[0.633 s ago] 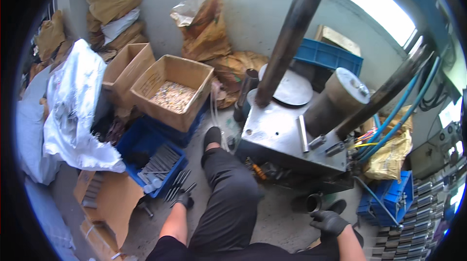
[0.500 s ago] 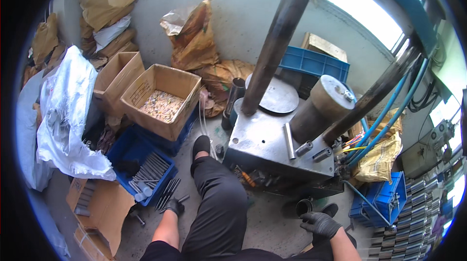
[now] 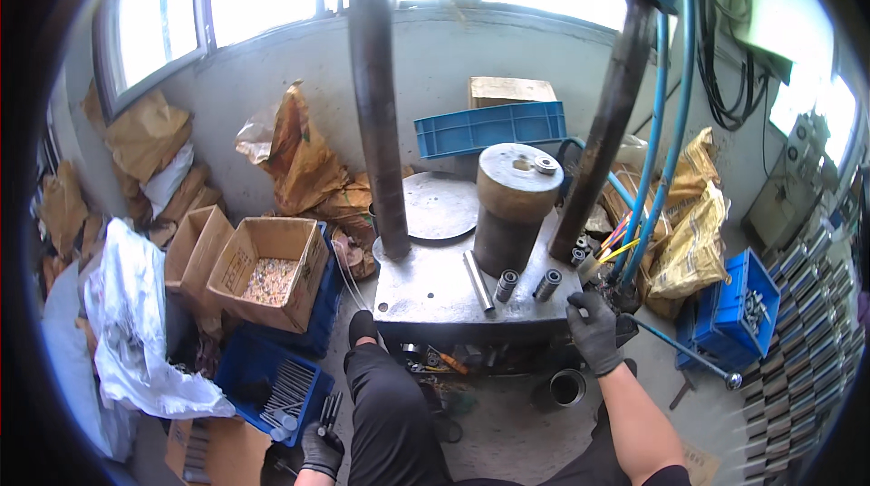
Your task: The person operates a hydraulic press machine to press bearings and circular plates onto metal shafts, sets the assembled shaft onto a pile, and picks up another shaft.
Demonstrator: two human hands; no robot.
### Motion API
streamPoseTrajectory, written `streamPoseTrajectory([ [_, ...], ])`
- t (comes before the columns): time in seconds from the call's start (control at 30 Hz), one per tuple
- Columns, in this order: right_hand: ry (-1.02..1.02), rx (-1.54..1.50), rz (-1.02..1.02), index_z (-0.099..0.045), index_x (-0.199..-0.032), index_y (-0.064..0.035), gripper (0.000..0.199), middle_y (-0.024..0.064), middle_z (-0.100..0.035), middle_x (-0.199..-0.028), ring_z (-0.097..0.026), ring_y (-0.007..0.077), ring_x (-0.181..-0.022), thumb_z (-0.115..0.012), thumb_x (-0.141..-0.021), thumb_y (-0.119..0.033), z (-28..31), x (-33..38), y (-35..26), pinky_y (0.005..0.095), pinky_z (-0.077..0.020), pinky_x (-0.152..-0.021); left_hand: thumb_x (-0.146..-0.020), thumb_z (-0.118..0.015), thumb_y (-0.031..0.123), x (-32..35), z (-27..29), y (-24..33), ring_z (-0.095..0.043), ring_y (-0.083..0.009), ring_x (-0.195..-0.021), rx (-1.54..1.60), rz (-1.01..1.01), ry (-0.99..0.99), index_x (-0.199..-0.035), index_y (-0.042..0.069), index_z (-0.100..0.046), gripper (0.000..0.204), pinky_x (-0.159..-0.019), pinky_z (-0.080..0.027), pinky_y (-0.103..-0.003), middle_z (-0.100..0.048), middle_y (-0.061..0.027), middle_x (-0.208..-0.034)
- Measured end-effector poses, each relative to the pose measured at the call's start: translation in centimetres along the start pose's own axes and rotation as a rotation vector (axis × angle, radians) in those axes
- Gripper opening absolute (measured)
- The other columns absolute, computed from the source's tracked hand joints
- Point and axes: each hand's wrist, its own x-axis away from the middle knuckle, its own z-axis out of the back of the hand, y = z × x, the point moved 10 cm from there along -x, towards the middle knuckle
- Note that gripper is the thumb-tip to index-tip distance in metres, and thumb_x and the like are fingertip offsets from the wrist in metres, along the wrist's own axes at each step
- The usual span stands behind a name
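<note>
My left hand (image 3: 322, 451), in a dark glove, is low by the blue bin, its fingers curled round a metal rod (image 3: 333, 410). Other rods crowd that spot, so how many are in the grip is unclear. My gloved right hand (image 3: 594, 332) is raised at the right front corner of the press table (image 3: 408, 300), fingers bent but apart, nothing visible in them. Nearest to it stands a short stack of bearings (image 3: 547, 284), with a second stack (image 3: 507, 286) to its left. Beside that a bright steel tube (image 3: 478, 281) lies on the table.
A thick steel cylinder (image 3: 512, 214) with a bearing (image 3: 545, 165) on top stands between two press columns (image 3: 381, 114). The blue bin (image 3: 313, 393) at left holds metal rods. A carton (image 3: 294, 309) contains small pieces. Stacked metal parts (image 3: 797, 332) and a blue crate (image 3: 725, 318) stand right.
The view has tilted up and turned. My right hand has risen from low over the floor to the table's front right corner. My left hand stays low beside the rods.
</note>
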Motion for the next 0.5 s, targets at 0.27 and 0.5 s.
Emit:
streamPoseTrajectory([
  [0.27, 0.275, 0.326, 0.352, -0.07, -0.108, -0.007, 0.026, 0.0159, -0.067, -0.118, -0.062, 0.0376, -0.11, -0.072, -0.083, -0.01, -1.7, -3.1, -5.6, 0.0493, -0.0478, -0.097, -0.092, -0.061, 0.017, 26.8, -34.2, 10.3, -0.062, -0.0149, -0.074, -0.153, -0.919, -0.595, -0.158, 0.014, -0.036, 0.07, -0.064, -0.054, -0.029, -0.066, -0.0068, -0.092],
  [0.5, 0.261, 0.405, 0.392, -0.071, -0.099, -0.013, 0.021, 0.0077, -0.069, -0.115, -0.062, 0.0329, -0.111, -0.075, -0.079, -0.012, -2.0, -3.2, -3.6, 0.0476, -0.0483, -0.097, -0.09, -0.062, 0.012, 26.3, -48.7, -6.3, -0.067, -0.0183, -0.078, -0.305, -0.213, -1.048, -0.138, 0.002, -0.052, 0.05, -0.07, -0.057, -0.031, -0.07, -0.0117, -0.1],
])
